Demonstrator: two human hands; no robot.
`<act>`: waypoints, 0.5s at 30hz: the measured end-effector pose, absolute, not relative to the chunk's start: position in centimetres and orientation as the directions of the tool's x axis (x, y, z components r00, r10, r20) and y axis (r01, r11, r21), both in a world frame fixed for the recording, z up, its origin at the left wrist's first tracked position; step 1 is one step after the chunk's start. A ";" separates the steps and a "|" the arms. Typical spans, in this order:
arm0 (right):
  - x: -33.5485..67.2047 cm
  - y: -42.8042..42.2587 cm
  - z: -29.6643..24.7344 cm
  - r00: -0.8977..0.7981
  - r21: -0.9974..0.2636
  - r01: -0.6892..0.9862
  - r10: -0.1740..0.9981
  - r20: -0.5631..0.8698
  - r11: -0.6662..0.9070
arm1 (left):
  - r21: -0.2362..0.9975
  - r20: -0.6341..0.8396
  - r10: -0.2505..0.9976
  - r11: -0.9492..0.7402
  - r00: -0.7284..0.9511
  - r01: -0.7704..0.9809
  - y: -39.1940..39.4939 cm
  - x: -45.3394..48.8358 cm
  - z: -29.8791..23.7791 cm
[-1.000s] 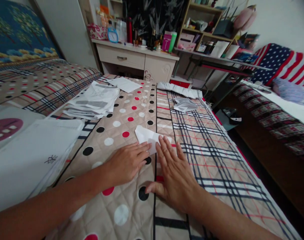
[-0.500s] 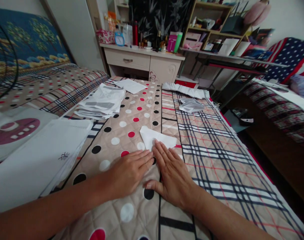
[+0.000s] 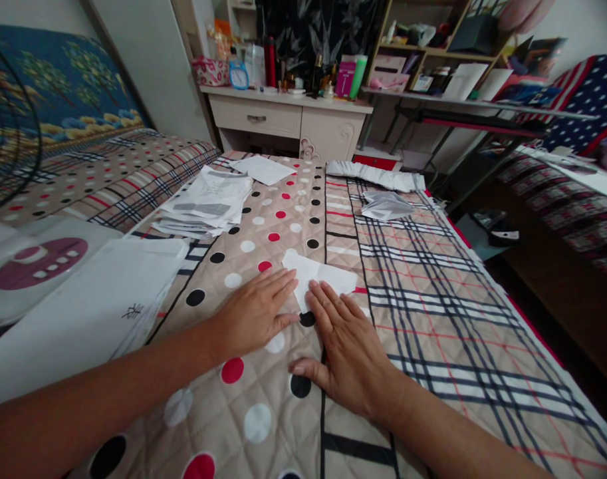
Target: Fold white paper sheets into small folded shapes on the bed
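A small folded piece of white paper [image 3: 319, 274] lies on the patterned bedspread [image 3: 263, 426] in front of me. My right hand [image 3: 346, 342] rests flat with its fingertips on the paper's near edge, thumb spread out to the left. At the paper's left end, my left hand [image 3: 258, 307] lies with fingers stretched out and the tips touching it. Neither hand grips anything. The part of the paper under my fingers is hidden.
Left of my hands are a stack of large white sheets [image 3: 98, 299] and, farther off, a pile of printed papers [image 3: 203, 203]. Folded paper pieces [image 3: 385, 205] and a long row of folded paper [image 3: 373, 176] lie at the far right. A dresser [image 3: 253, 118] stands beyond the bed.
My left hand has moved forward and left, away from the right fingers, to the paper's left end. The right hand stays nearly in place. The view has shifted slightly.
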State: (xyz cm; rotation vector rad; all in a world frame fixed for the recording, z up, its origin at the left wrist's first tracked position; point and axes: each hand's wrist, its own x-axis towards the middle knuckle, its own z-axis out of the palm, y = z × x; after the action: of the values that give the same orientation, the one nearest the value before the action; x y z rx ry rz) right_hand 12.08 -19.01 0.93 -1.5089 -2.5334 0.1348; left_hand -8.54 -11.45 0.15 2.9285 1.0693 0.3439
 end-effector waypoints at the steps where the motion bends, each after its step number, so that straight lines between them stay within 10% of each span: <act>1: 12.1 -19.0 1.0 -0.462 -0.177 0.862 0.879 0.115 0.476 | 0.072 0.185 0.654 -0.753 0.733 0.654 -10.9 -8.5 0.3; 15: 12.1 -18.9 0.3 -0.461 -0.184 0.856 0.874 0.157 0.484 | 0.035 0.217 0.568 -0.817 0.794 0.575 -15.6 -8.0 0.1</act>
State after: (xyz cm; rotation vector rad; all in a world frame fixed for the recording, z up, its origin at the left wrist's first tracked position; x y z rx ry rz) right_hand 12.06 -18.91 0.32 -1.4840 -2.5017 0.1154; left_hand -7.96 -15.58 0.13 3.0062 0.9585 0.3478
